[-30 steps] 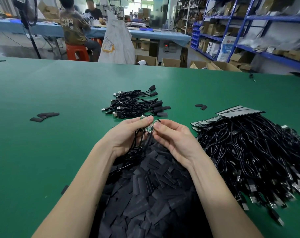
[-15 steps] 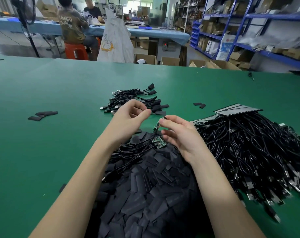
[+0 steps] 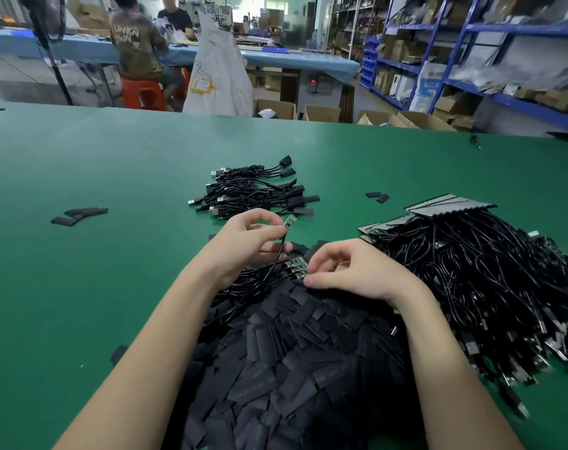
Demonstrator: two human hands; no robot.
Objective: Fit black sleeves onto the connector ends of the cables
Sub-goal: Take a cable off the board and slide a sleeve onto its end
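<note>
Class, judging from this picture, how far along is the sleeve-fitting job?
Done: a small bundle of sleeved cables. In hand: the left hand pinches one bare cable end; the right hand reaches among the loose sleeves. Left: the big heap of cables.

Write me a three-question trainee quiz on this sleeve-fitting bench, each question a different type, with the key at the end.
1. True or false: the left hand pinches a cable whose small green board is bare, with no sleeve on it.
2. Multiple choice: where does the right hand reach? A) the far bundle of finished cables; B) the cluster of green boards at the top of the loose sleeve heap; C) the stray sleeves far left on the green table.
3. Fill in: the big pile of unsleeved cables lies to the person's ____ .

Key: 1 true; 2 B; 3 right.
</note>
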